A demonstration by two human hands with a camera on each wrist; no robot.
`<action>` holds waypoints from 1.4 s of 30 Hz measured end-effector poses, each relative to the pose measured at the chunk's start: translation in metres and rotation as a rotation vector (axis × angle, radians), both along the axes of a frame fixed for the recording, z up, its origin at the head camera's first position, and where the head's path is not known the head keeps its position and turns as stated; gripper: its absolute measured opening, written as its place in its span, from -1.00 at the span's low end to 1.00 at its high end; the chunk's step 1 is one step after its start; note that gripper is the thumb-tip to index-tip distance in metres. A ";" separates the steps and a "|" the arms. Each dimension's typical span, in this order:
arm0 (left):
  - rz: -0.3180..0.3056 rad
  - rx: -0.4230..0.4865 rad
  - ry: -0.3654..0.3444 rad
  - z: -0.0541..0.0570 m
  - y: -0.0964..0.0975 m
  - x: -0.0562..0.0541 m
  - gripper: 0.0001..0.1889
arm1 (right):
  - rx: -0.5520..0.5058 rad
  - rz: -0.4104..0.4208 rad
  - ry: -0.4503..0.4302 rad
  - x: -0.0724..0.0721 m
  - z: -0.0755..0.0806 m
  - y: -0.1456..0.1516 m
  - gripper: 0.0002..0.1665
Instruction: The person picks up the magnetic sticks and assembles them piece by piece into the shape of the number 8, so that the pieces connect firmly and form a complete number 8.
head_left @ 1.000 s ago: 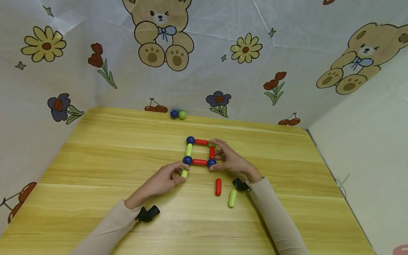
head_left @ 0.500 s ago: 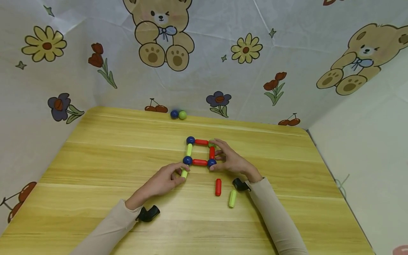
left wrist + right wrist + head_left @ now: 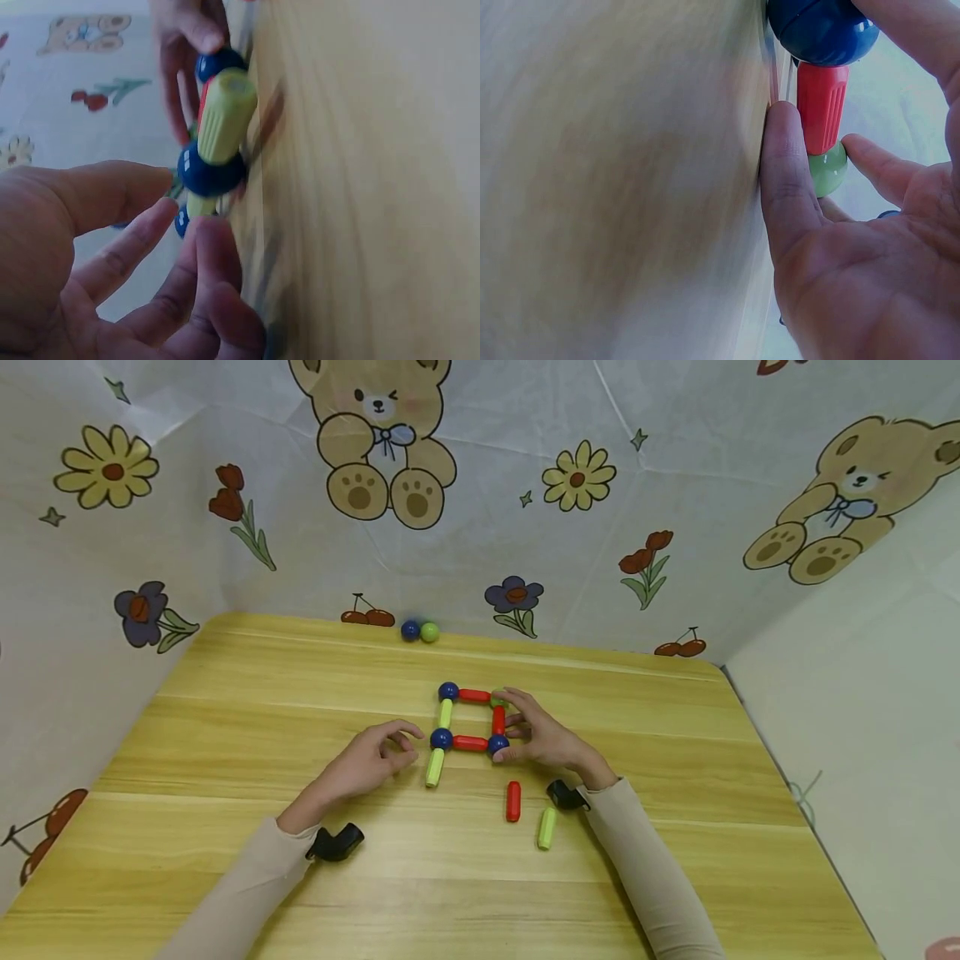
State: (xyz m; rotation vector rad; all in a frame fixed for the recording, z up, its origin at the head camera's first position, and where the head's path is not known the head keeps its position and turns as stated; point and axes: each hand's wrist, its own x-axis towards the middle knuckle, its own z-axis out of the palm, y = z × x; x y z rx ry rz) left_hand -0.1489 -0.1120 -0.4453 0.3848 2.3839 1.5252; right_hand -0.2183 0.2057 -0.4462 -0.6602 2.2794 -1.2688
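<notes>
A square of magnetic rods and balls lies on the table, with red rods (image 3: 470, 743) on three sides and a yellow-green rod (image 3: 446, 713) on the left. Blue balls (image 3: 442, 739) form three corners; a green ball (image 3: 828, 171) forms the far right one. Another yellow-green rod (image 3: 434, 768) extends toward me from the near left ball. My left hand (image 3: 372, 761) is just left of that ball, fingers loosely bent, holding nothing. My right hand (image 3: 546, 739) holds the square's right side, thumb on the near right blue ball (image 3: 498, 745) and a fingertip on the green ball.
A loose red rod (image 3: 513, 801) and a loose yellow-green rod (image 3: 547, 828) lie nearer me, by the right wrist. At the table's back edge, a blue ball (image 3: 410, 630) and a green ball (image 3: 429, 632) sit side by side against the printed cloth (image 3: 465, 552).
My left hand has let go of the lower yellow-green rod and moved left, away from it. That rod stays joined to the blue ball. The right hand has kept its place.
</notes>
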 end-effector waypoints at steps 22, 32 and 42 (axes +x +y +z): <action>0.323 0.207 -0.091 -0.015 -0.021 -0.132 -0.51 | 0.002 0.005 0.006 0.000 -0.005 0.001 0.16; 0.340 0.161 -0.067 -0.011 -0.011 -0.167 -0.49 | 0.013 0.003 0.011 -0.003 -0.001 0.001 0.18; 0.268 -0.044 -0.027 -0.004 -0.001 -0.173 -0.45 | 0.009 0.009 0.004 -0.003 -0.002 0.002 0.17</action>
